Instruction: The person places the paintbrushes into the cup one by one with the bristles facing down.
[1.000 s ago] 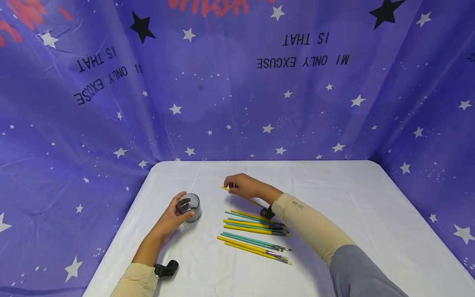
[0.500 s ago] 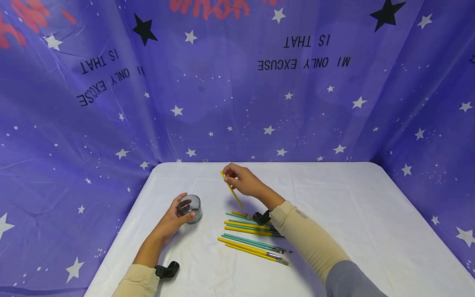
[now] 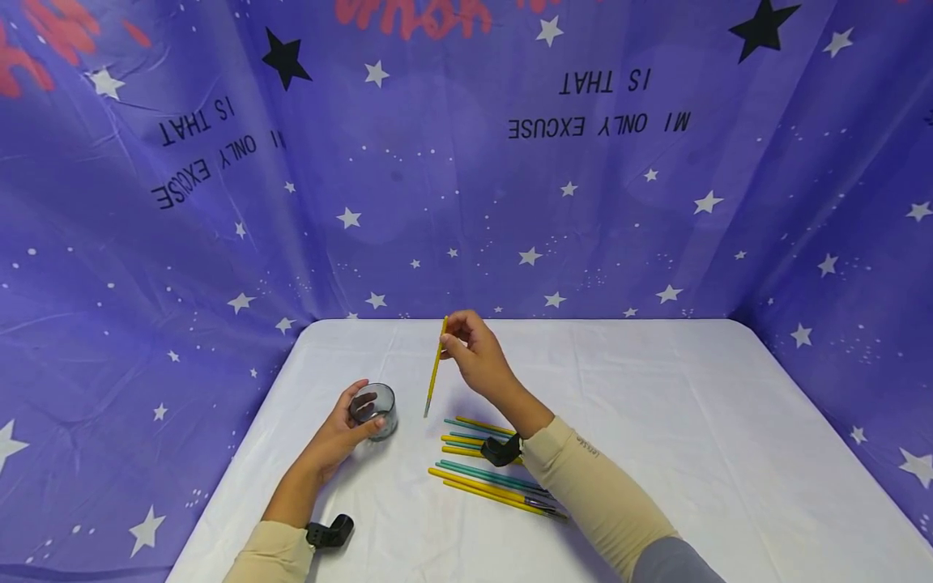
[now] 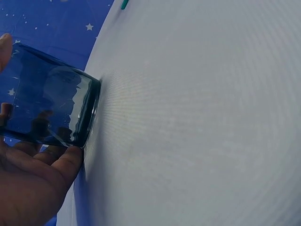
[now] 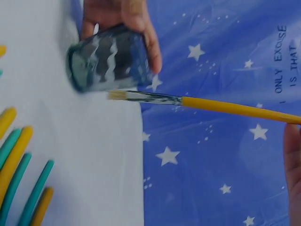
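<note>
The left hand (image 3: pixel 337 433) grips a glass (image 3: pixel 373 407) near the tabletop's (image 3: pixel 656 405) left edge. The right hand (image 3: pixel 477 356) pinches a yellow brush (image 3: pixel 435 368), bristles down, above the table.

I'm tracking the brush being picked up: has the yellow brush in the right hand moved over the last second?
Yes. The yellow brush has swung up from lying low near the pile of brushes to nearly upright, bristles down, closer to the glass.

Left hand (image 3: pixel 337 433) low on table, fingers curled round glass (image 3: pixel 374 407), forearm in beige sleeve angled in from lower left, right hand (image 3: pixel 477 356) raised, fingertips pinching brush (image 3: pixel 435 368) near its top, wrist bent, forearm reaching in from lower right
</note>
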The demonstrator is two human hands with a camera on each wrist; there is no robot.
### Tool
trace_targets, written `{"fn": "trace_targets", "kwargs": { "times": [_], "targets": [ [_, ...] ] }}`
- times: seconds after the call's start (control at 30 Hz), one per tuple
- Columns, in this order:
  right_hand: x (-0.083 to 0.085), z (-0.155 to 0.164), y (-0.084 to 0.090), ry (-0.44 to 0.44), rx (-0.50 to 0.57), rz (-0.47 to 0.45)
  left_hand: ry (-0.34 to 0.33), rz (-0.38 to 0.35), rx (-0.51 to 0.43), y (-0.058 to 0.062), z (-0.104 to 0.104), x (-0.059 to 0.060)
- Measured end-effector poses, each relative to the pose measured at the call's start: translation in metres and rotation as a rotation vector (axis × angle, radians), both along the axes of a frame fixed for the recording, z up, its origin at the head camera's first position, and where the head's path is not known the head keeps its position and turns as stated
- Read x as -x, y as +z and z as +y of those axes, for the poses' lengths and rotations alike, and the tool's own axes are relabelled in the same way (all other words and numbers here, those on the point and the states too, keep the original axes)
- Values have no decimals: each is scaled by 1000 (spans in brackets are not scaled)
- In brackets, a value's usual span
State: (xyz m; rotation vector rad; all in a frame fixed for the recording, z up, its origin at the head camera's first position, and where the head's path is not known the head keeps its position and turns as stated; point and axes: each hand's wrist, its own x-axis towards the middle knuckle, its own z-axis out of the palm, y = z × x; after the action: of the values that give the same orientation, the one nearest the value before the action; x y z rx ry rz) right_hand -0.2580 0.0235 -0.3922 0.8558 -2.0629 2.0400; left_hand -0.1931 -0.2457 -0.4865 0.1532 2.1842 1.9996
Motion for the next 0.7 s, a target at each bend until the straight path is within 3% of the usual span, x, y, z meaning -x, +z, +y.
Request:
{"fn": "trace_targets", "kwargs": {
  "times": [0.33,0.7],
  "targets": [
    [-16,-13,2,-21,252,69,-5,-7,-6,-1,0,0],
    [-28,-30,-18,-9,243,5,5,15,10,-4,-1,1]
  ]
}}
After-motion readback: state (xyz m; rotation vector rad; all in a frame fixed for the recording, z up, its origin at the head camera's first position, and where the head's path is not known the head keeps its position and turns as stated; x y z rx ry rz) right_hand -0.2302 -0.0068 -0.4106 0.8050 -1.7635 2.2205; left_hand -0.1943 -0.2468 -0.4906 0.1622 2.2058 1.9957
